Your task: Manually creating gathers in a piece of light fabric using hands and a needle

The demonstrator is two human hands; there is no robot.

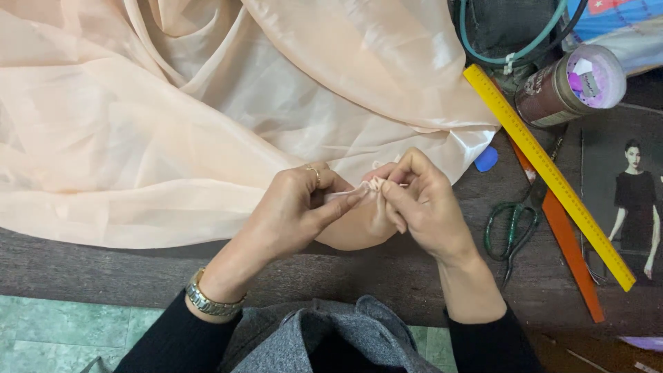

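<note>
Both hands are meeting over the near edge of a dark wooden table [387, 276], pinching a small gathered fold of sheer peach fabric [207, 117]. The left hand [293, 214], wearing a ring and a metal wristwatch [207, 300], is clamping the fold between thumb and forefinger; the right hand [425, 207] is gripping the same bunched edge with curled fingertips, so the two hands are touching at the pleat. The rest of the cloth is spreading in loose billows across the table's left and far side, its lower hem lying just short of the table's front edge. To the right, open tabletop is lying between the right wrist and green-handled scissors [511, 228]. Beyond them a yellow ruler [552, 179] is running diagonally, overlapping an orange ruler [570, 249]. A blue tailor's chalk [486, 159] is sitting against the fabric's right edge, and a cylindrical container [570, 86] is lying near the ruler's far end.
</note>
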